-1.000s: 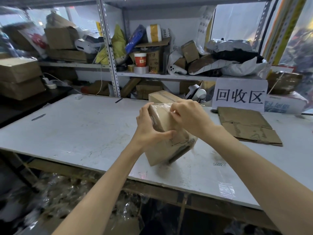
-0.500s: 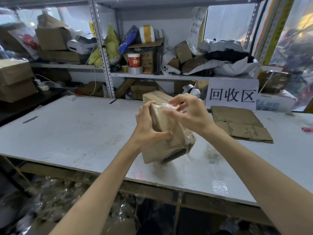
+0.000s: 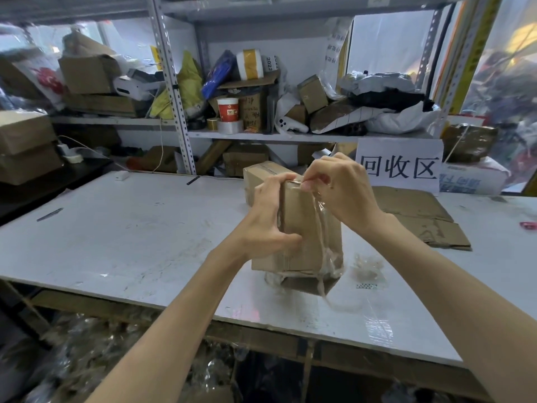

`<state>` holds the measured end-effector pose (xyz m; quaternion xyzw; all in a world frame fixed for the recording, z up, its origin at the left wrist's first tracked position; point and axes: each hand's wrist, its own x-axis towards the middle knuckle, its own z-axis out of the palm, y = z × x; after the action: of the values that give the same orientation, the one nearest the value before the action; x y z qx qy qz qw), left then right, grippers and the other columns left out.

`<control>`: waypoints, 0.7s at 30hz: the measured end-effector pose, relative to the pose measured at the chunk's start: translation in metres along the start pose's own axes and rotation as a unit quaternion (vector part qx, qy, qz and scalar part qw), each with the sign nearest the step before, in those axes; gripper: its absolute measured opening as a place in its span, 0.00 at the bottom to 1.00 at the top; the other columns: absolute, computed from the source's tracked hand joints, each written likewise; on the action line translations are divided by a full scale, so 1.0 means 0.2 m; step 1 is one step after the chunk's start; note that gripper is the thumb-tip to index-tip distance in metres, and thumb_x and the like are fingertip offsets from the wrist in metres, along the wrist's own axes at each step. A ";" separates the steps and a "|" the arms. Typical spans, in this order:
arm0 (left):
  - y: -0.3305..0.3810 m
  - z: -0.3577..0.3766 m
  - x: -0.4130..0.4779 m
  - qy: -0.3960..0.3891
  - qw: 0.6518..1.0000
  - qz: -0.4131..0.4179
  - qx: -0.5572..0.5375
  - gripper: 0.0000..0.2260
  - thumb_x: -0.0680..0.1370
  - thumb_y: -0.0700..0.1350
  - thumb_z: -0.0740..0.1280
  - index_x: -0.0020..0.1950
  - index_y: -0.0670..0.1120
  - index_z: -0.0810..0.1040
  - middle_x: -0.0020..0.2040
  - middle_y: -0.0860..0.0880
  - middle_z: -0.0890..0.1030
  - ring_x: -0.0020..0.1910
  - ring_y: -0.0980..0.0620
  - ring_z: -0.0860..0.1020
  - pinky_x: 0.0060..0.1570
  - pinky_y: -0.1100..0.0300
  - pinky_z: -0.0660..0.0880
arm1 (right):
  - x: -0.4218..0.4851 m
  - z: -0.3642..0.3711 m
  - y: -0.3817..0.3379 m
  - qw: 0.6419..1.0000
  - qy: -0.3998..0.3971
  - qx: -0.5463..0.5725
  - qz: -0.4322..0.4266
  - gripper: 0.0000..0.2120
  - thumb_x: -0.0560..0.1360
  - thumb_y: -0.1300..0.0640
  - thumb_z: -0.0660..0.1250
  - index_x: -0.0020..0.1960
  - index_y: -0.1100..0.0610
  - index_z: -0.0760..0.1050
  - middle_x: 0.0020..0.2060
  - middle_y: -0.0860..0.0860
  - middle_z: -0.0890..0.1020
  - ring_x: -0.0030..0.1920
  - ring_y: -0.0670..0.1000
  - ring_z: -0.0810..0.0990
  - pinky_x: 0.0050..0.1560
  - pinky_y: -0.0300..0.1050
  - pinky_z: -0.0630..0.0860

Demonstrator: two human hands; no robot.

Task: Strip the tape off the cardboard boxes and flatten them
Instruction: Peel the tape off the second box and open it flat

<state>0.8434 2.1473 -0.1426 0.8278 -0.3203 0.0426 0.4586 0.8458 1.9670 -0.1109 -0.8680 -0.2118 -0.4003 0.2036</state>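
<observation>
1. The table [image 3: 139, 245] carried the work. The box [image 3: 308, 228] stood on end over its near middle, tilted; I could not tell whether the lower corner touched.
2. I judged the box light and stiff-walled, likely empty, and apt to buckle if squeezed mid-panel, so edges were the place to hold.
3. The left hand [image 3: 267, 225] clasped its left side, thumb across the front.
4. The right hand [image 3: 340, 190] pinched the tape [image 3: 319, 245] at the top edge. It was a thin, clingy film roping into strings — best taken close to the cardboard.
</observation>
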 end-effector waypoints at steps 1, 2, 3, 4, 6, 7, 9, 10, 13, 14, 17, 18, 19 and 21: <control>-0.01 0.00 0.02 -0.006 1.000 0.001 -0.001 0.38 0.64 0.46 0.73 0.69 0.59 0.58 0.62 0.59 0.64 0.67 0.49 0.63 0.67 0.56 0.68 | 0.01 -0.01 0.01 0.999 -0.010 -0.032 -0.038 0.05 0.71 0.58 0.73 0.41 0.60 0.81 0.36 0.52 0.83 0.39 0.54 0.77 0.39 0.49 0.75; -0.02 0.00 0.03 -0.010 1.000 -0.012 -0.013 0.38 0.65 0.45 0.73 0.70 0.57 0.59 0.63 0.58 0.65 0.68 0.49 0.64 0.69 0.53 0.68 | 0.01 -0.01 0.00 0.993 -0.038 -0.076 -0.081 0.06 0.73 0.59 0.72 0.41 0.62 0.80 0.37 0.54 0.82 0.38 0.55 0.77 0.39 0.49 0.75; -0.03 0.00 0.04 -0.010 0.999 -0.031 -0.034 0.39 0.66 0.45 0.75 0.72 0.55 0.60 0.66 0.55 0.66 0.69 0.48 0.64 0.70 0.52 0.67 | 0.00 -0.01 -0.01 0.981 -0.075 -0.127 -0.125 0.05 0.74 0.60 0.70 0.42 0.62 0.79 0.38 0.55 0.82 0.38 0.55 0.77 0.39 0.49 0.75; -0.05 0.00 0.04 -0.004 0.997 -0.049 -0.058 0.41 0.67 0.45 0.77 0.75 0.54 0.59 0.69 0.53 0.65 0.71 0.49 0.64 0.71 0.53 0.67 | 0.00 -0.01 -0.01 0.965 -0.106 -0.179 -0.157 0.04 0.75 0.62 0.69 0.43 0.62 0.78 0.39 0.56 0.81 0.38 0.54 0.77 0.39 0.48 0.75; -0.07 0.01 0.05 0.022 0.993 -0.076 -0.086 0.41 0.70 0.48 0.78 0.76 0.54 0.58 0.71 0.55 0.61 0.71 0.54 0.63 0.68 0.60 0.67 | -0.01 -0.02 -0.02 0.943 -0.126 -0.248 -0.183 0.03 0.71 0.68 0.70 0.42 0.62 0.78 0.37 0.56 0.80 0.36 0.53 0.77 0.36 0.45 0.75; -0.07 0.02 0.05 0.028 0.992 -0.086 -0.094 0.37 0.72 0.50 0.76 0.75 0.55 0.59 0.70 0.56 0.61 0.70 0.54 0.65 0.64 0.62 0.69 | -0.01 -0.03 -0.02 0.939 -0.126 -0.259 -0.186 0.05 0.68 0.71 0.70 0.41 0.63 0.77 0.35 0.56 0.80 0.34 0.54 0.76 0.34 0.45 0.74; -0.07 0.03 0.05 0.003 0.986 -0.099 -0.133 0.28 0.76 0.50 0.72 0.71 0.59 0.63 0.67 0.56 0.68 0.65 0.55 0.73 0.55 0.66 0.73 | -0.01 -0.04 -0.03 0.939 -0.130 -0.268 -0.174 0.07 0.65 0.75 0.67 0.39 0.65 0.76 0.33 0.59 0.78 0.32 0.56 0.75 0.31 0.46 0.71; -0.06 0.03 0.04 -0.013 0.983 -0.100 -0.156 0.25 0.77 0.49 0.71 0.70 0.60 0.64 0.65 0.57 0.71 0.62 0.57 0.76 0.50 0.68 0.75 | -0.02 -0.05 -0.03 0.944 -0.132 -0.261 -0.151 0.07 0.67 0.76 0.65 0.39 0.66 0.75 0.33 0.60 0.78 0.32 0.58 0.75 0.31 0.46 0.69; -0.06 0.02 0.04 -0.045 0.974 -0.105 -0.195 0.24 0.79 0.45 0.68 0.72 0.61 0.66 0.65 0.53 0.76 0.58 0.55 0.80 0.48 0.65 0.77 | -0.06 -0.04 -0.04 0.985 -0.092 -0.149 -0.010 0.06 0.74 0.69 0.60 0.40 0.64 0.73 0.35 0.61 0.78 0.35 0.58 0.73 0.38 0.48 0.65; -0.06 0.01 0.03 -0.057 0.971 -0.106 -0.206 0.25 0.79 0.44 0.68 0.74 0.60 0.66 0.65 0.51 0.78 0.58 0.54 0.80 0.50 0.63 0.78 | -0.08 -0.03 -0.04 0.990 -0.083 -0.108 0.043 0.06 0.75 0.65 0.60 0.40 0.63 0.73 0.34 0.59 0.78 0.35 0.56 0.72 0.39 0.46 0.64; -0.07 0.00 0.01 -0.087 0.970 -0.085 -0.213 0.27 0.80 0.39 0.66 0.77 0.56 0.65 0.65 0.55 0.79 0.60 0.57 0.79 0.54 0.62 0.78 | -0.10 -0.08 -0.02 0.974 -0.119 0.076 0.175 0.06 0.75 0.60 0.65 0.39 0.58 0.74 0.34 0.53 0.79 0.35 0.52 0.75 0.39 0.46 0.70; -0.07 0.00 0.00 -0.087 0.970 -0.079 -0.211 0.27 0.80 0.38 0.65 0.77 0.55 0.65 0.65 0.57 0.78 0.60 0.59 0.79 0.53 0.64 0.77 | -0.10 -0.11 0.00 0.958 -0.131 0.152 0.203 0.04 0.75 0.59 0.67 0.41 0.58 0.76 0.36 0.52 0.80 0.36 0.51 0.77 0.39 0.47 0.74; -0.07 0.00 0.00 -0.086 0.971 -0.077 -0.211 0.27 0.80 0.38 0.65 0.77 0.55 0.65 0.66 0.57 0.77 0.60 0.61 0.78 0.52 0.66 0.76 | -0.11 -0.14 0.01 0.950 -0.135 0.194 0.206 0.03 0.74 0.59 0.69 0.44 0.58 0.77 0.38 0.50 0.81 0.37 0.50 0.78 0.38 0.44 0.76; -0.06 0.01 -0.01 -0.091 0.973 -0.075 -0.198 0.26 0.80 0.39 0.65 0.76 0.55 0.65 0.67 0.55 0.76 0.60 0.62 0.78 0.51 0.68 0.76 | -0.13 -0.19 0.00 0.960 -0.147 0.188 0.146 0.13 0.71 0.55 0.73 0.54 0.54 0.76 0.44 0.48 0.80 0.36 0.48 0.80 0.35 0.38 0.76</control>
<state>0.8486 2.1512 -0.1521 0.7427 -0.2997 -0.1316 0.5842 0.8082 1.9423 -0.1082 -0.8850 -0.1814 -0.1873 0.3858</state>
